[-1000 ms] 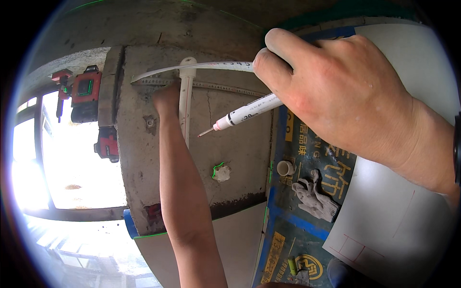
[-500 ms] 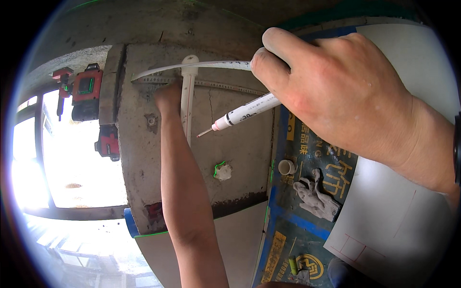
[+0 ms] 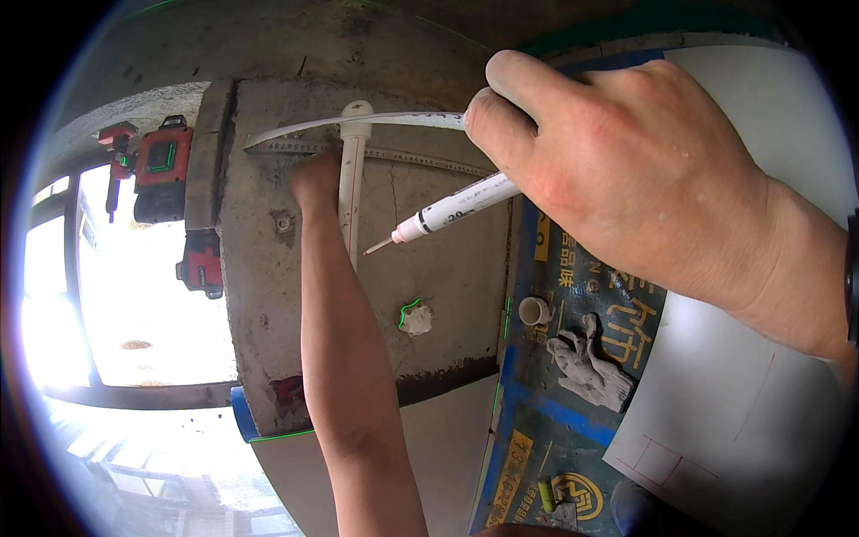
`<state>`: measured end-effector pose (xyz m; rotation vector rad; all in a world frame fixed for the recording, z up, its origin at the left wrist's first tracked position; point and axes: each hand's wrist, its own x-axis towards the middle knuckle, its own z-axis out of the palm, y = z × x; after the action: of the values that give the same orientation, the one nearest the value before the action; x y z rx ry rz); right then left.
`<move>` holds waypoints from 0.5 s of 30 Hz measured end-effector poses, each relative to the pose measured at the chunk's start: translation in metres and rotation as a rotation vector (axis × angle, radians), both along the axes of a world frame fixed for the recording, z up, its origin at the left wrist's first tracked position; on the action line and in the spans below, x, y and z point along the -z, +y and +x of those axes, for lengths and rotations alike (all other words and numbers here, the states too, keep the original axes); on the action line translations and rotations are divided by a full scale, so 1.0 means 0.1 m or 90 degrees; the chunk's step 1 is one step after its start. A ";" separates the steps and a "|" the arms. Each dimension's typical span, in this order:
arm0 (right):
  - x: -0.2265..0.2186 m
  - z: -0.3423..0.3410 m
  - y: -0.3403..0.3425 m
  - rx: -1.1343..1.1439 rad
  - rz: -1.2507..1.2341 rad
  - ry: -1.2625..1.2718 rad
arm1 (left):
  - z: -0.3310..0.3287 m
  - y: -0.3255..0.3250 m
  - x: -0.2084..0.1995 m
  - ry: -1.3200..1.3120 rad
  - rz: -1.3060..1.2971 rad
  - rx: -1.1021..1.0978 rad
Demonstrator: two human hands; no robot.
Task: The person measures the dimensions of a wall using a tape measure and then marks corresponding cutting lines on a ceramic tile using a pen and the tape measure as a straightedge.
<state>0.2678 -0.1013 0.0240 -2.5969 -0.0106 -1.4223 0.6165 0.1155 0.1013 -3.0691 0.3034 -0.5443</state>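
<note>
Head view: my right hand [image 3: 626, 170] has its fingers bent and pressed together, pinching a white marker [image 3: 461, 206] whose thin reddish tip points down and left over the concrete surface [image 3: 452, 286]. The white measuring tape [image 3: 295, 132] runs from those same fingers leftward, crosses the capped white pipe [image 3: 352, 197], folds at the far left and comes back along the concrete. My left hand [image 3: 316, 182] lies against the concrete beside the pipe, next to the returning stretch of tape; its fingers are mostly hidden, so I cannot tell whether they pinch anything. A red laser level [image 3: 164, 170] sits off to the left. Beneath my right forearm lie a grey glove [image 3: 592, 362], a short pale tube [image 3: 535, 311] and a white board [image 3: 716, 412] with red lines.
</note>
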 end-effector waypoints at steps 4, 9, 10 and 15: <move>0.01 0.02 -0.05 -0.034 0.009 -0.040 | -0.04 -0.01 0.01 0.005 0.000 0.002; -0.08 -0.03 -0.06 -0.002 -0.039 0.089 | -0.06 -0.04 0.00 0.011 0.105 0.012; -0.05 -0.01 -0.06 -0.018 -0.024 0.081 | -0.04 -0.03 -0.01 0.010 0.167 0.011; 0.03 0.01 -0.13 -0.019 -0.038 0.111 | -0.16 -0.09 0.04 -0.067 0.059 0.231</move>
<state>0.2693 -0.1145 0.0208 -2.7483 -0.0685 -1.1990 0.6007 0.1062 0.0971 -2.8921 0.8659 -0.6756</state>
